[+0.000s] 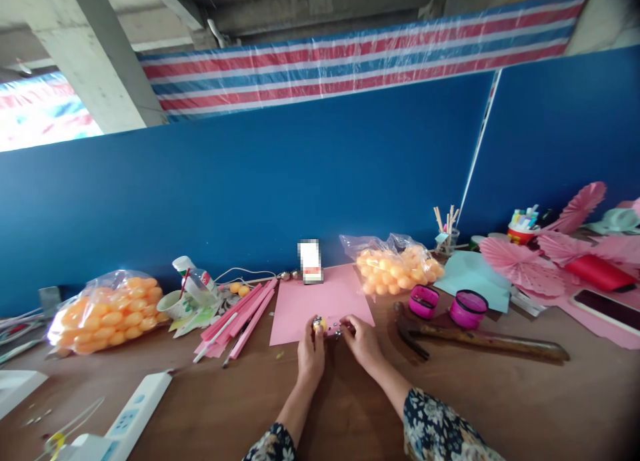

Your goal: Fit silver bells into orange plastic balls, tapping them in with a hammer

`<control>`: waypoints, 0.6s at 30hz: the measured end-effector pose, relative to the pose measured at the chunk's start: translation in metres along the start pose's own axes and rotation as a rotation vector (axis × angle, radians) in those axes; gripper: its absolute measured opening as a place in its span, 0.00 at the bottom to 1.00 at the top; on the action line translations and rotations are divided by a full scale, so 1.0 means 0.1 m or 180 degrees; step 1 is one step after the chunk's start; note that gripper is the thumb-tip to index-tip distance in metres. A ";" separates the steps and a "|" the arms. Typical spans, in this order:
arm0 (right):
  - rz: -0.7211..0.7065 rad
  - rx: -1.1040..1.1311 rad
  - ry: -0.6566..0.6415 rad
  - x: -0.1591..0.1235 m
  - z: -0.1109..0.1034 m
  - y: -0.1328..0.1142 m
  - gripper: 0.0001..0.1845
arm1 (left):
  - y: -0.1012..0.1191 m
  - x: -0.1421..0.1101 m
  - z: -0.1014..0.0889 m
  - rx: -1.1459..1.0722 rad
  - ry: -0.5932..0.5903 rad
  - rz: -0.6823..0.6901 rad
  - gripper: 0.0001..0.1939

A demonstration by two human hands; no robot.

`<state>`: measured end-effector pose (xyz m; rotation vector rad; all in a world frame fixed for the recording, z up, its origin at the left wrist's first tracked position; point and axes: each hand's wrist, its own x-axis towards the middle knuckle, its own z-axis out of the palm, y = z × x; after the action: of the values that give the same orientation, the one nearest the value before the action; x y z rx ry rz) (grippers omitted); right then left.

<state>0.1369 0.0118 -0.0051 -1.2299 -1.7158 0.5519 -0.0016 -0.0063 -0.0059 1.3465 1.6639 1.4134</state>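
My left hand [311, 352] pinches a small orange ball [320, 324] with a metal piece on it, held over the near edge of a pink paper sheet [320, 298]. My right hand [361, 340] is closed close beside it, its fingertips on a small metal part [338, 330] that I cannot make out. Both hands nearly touch above the brown table [350, 408].
Bags of orange balls lie at the left [107, 311] and behind the sheet [397, 264]. Pink strips [240, 318], a cup [175, 304], a power strip [135, 418], two pink tape rolls [424, 301], a hammer [475, 338], a phone [607, 308] and pink paper fans [520, 264] surround them.
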 end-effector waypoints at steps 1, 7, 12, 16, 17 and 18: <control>-0.0006 0.0005 -0.0011 0.00 0.00 0.00 0.08 | -0.01 0.00 0.00 0.0023 -0.0022 0.0004 0.25; -0.0057 -0.0036 -0.0031 0.00 0.01 0.00 0.08 | 0.00 0.00 -0.02 0.0045 -0.0049 0.0126 0.27; -0.0104 -0.0205 0.0017 -0.02 0.06 0.06 0.09 | 0.04 -0.01 -0.05 -0.0039 -0.0234 0.0284 0.23; -0.0147 -0.0344 0.0081 -0.02 0.09 0.11 0.12 | 0.04 0.00 -0.05 -0.0078 -0.0097 0.0314 0.23; -0.0156 -0.0375 0.0095 -0.02 0.09 0.11 0.12 | 0.03 0.01 -0.06 -0.0034 -0.0050 0.0319 0.22; -0.0171 -0.0404 0.0099 -0.02 0.09 0.10 0.12 | 0.03 0.01 -0.06 0.0021 -0.0005 0.0312 0.22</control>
<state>0.1346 0.0157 -0.0179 -1.2705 -1.7746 0.3949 -0.0063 -0.0077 -0.0010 1.4503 1.6225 1.4627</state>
